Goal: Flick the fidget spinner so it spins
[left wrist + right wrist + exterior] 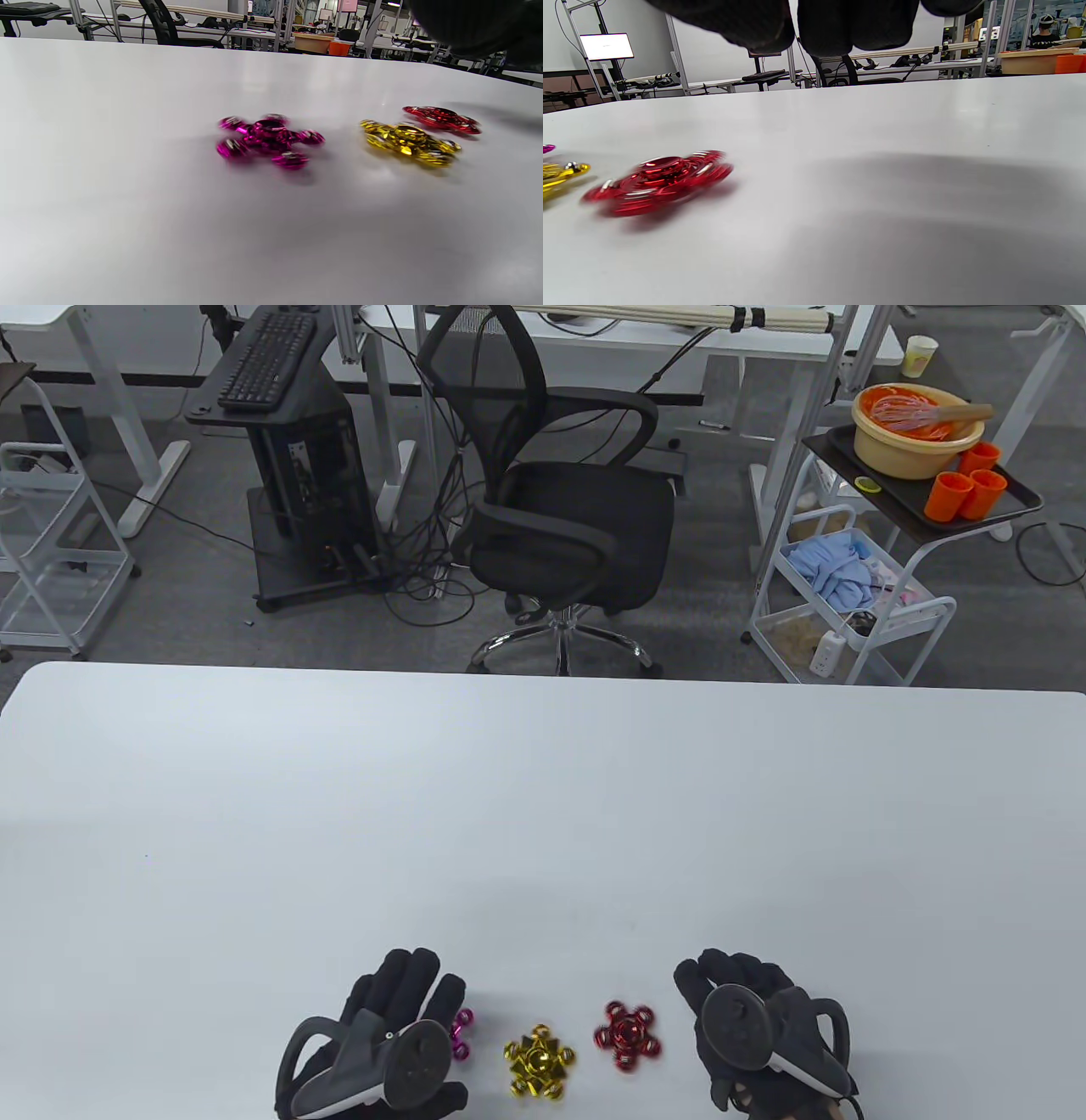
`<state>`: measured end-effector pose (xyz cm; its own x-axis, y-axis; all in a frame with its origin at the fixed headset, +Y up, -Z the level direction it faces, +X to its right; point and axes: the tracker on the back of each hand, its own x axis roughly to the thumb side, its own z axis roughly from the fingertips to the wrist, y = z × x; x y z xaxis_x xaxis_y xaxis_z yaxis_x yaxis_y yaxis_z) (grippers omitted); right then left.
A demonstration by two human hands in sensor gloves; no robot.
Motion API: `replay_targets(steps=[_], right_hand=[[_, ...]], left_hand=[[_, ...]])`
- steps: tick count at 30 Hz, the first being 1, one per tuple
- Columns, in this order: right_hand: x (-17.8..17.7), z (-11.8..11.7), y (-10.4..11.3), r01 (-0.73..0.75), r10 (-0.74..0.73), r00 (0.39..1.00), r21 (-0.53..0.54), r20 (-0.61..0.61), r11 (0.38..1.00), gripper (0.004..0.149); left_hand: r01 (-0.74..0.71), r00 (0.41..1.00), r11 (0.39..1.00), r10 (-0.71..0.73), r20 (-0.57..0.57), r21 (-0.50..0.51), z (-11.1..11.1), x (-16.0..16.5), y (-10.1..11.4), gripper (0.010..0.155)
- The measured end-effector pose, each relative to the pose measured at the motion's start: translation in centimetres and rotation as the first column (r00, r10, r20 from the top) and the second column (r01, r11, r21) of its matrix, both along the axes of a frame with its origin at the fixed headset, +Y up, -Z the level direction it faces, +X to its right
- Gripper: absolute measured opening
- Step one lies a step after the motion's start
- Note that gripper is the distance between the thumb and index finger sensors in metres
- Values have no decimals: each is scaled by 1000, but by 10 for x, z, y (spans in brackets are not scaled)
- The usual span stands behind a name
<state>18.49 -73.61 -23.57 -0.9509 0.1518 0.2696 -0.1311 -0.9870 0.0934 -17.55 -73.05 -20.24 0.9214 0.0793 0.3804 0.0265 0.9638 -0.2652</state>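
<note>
three fidget spinners sit in a row near the front edge of the white table (543,780): a magenta spinner (270,140) on the left, a gold spinner (538,1060) in the middle and a red spinner (627,1037) on the right, each a little apart from its neighbour. the left hand (386,1039) hovers over the left end of the row with its gloved fingers stretched out fairly straight, holding nothing, and in the table view it hides most of the magenta one so only a couple of lobes peek out beside the tracker. the right hand (759,1027) is just right of the red spinner, fingers loosely extended and not touching it as far as i can see. the red spinner looks streaky and smeared in the right wrist view (could be spin, could be camera blur, can't say which). the magenta one is a bit soft in the left wrist view too. behind the table there's a black office chair (564,517) and a cart with an orange-smeared mixing bowl (916,428) and orange cups (967,485).
</note>
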Motion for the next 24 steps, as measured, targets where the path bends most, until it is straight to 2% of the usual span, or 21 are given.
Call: replay_targets(steps=[5,13,24], right_hand=[[-9,3,-1,-12,12,1000,3,-17,1000,50],[-21,6,-6,-56,55,996,-25,-69,998,51],[-24,6,-11,-75,70,993,-55,-96,996,51]], left_hand=[[20,1000,999,-20,-7,-48,-1,-12,-14,97],[21,999,998,-24,-49,-54,-8,-20,-17,96],[41,999,998,-42,-23,-44,-5,-13,-18,95]])
